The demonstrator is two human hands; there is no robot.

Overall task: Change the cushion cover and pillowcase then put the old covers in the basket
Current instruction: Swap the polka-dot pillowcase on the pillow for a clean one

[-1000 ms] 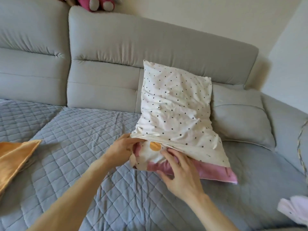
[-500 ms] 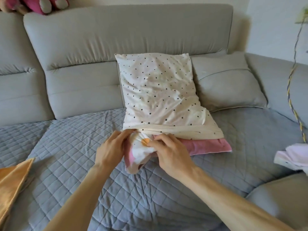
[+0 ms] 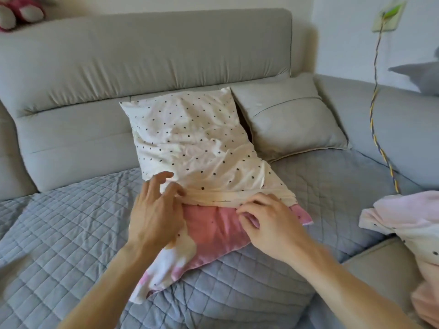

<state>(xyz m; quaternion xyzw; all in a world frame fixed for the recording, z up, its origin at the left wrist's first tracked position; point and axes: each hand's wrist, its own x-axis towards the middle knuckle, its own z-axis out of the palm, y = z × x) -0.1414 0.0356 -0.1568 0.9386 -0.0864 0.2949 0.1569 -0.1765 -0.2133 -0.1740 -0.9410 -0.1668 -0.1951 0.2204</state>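
Observation:
A pillow leans against the sofa back, its upper part in a cream polka-dot pillowcase (image 3: 190, 138). Its pink and white lower end (image 3: 213, 231) sticks out of the case's open hem toward me. My left hand (image 3: 155, 210) lies at the left end of the hem with fingers spread loosely, touching the fabric. My right hand (image 3: 268, 224) is on the right part of the hem, fingers curled and pinching the cream edge over the pink fabric.
A grey cushion (image 3: 287, 119) leans behind the pillow on the right. A bundle of pale pink and white cloth (image 3: 403, 217) lies at the right edge. A braided cord (image 3: 374, 115) hangs from the wall. A grey quilted cover (image 3: 71, 222) spreads over the seat.
My hands have left the pillow's left corner and spread apart along the hem, the right one going right. More of the pink end now shows below the cream case. The view shifted.

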